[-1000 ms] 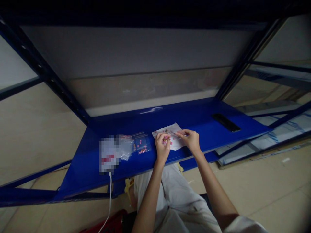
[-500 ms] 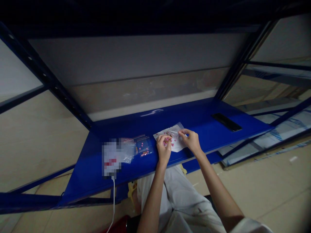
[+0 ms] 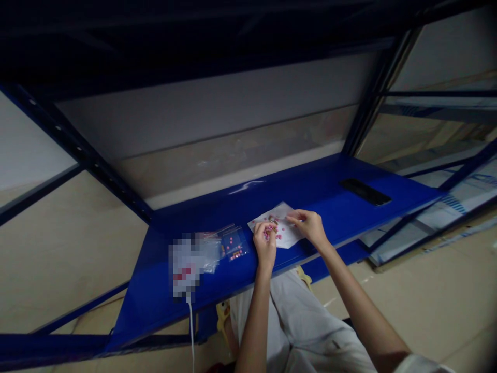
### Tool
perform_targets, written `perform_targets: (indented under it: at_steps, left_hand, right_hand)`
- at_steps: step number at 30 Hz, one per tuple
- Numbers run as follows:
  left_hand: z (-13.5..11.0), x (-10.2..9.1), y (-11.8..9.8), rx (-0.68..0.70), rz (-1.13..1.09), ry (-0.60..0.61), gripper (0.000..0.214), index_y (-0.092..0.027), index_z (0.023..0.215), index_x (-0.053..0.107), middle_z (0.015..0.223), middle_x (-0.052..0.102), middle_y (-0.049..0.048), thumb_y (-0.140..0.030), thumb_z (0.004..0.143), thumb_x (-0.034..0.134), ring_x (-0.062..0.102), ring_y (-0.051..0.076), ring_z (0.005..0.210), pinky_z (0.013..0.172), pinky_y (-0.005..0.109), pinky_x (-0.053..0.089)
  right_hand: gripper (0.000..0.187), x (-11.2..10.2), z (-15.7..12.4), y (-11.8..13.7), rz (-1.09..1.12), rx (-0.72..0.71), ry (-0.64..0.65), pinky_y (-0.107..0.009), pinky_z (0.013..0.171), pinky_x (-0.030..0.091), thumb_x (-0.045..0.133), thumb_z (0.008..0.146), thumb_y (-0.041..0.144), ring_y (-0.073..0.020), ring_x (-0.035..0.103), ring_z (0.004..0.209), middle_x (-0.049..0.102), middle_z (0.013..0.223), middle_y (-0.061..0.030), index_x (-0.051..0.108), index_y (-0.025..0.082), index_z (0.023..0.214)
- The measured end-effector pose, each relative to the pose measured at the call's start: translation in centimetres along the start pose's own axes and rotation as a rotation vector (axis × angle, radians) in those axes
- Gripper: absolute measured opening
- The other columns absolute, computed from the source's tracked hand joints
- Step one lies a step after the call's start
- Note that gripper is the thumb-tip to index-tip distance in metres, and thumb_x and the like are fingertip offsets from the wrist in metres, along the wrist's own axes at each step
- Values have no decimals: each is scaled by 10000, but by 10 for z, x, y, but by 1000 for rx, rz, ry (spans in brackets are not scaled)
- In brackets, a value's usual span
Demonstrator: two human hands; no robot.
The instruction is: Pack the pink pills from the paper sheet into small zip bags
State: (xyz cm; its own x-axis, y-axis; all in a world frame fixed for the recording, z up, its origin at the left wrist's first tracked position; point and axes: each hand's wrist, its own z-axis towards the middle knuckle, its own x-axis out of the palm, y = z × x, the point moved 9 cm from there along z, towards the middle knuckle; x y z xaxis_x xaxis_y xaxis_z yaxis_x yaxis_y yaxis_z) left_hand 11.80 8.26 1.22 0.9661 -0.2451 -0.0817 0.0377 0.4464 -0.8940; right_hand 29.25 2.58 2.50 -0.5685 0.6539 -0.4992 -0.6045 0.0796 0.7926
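So the small pink bead-like pieces [image 3: 271, 231] are heaped on a white sheet [image 3: 290, 240], tucked right in the curl of the left hand [image 3: 265, 244]. Can't tell if those fingers are actually gripping any or just cupped around the pile. A few strays lie on the sheet between the two hands, which are apart from each other. The right hand [image 3: 309, 226] is over the sheet's right side, thumb and fingertips close together, but whatever might be pinched there is too blurry to call. Left of the left hand on the blue shelf [image 3: 322, 176] there's a clear zip bag [image 3: 237, 241] with more pink bits. Black phone [image 3: 365, 192] is off to the right.
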Motion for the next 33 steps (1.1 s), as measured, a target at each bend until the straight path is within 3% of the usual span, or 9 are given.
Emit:
perform_targets:
  at_steps: [12, 22, 27, 33]
  left_hand:
    - [0, 0, -1, -23, 19, 2, 195, -177, 723, 598, 779, 595, 25, -61, 713, 441, 553, 152, 766, 670, 250, 418]
    - [1, -1, 0, -20, 50, -17, 186, -177, 704, 591, 744, 585, 20, -75, 714, 436, 545, 149, 729, 659, 250, 414]
    - [-5, -3, -20, 121, 162, -48, 202, -188, 658, 570, 724, 570, 30, -79, 744, 423, 548, 164, 754, 719, 289, 418]
    - [-25, 22, -45, 387, 422, 79, 191, -202, 667, 581, 753, 564, 52, -52, 696, 466, 523, 193, 769, 733, 330, 380]
  right_hand:
    - [250, -5, -4, -6, 29, -11, -90, -285, 596, 501, 576, 726, 387, -207, 657, 636, 710, 714, -70, 687, 164, 747]
    - [263, 9, -9, -12, 82, 1, -2, -285, 589, 507, 658, 664, 391, -202, 656, 621, 705, 688, -54, 669, 167, 803]
    - [268, 9, -10, -17, 98, 39, -18, -301, 577, 506, 693, 631, 412, -236, 665, 630, 713, 685, -63, 696, 180, 765]
    - [360, 16, -13, -37, 253, 125, -33, -295, 587, 512, 694, 616, 442, -238, 668, 674, 718, 745, -87, 701, 143, 815]
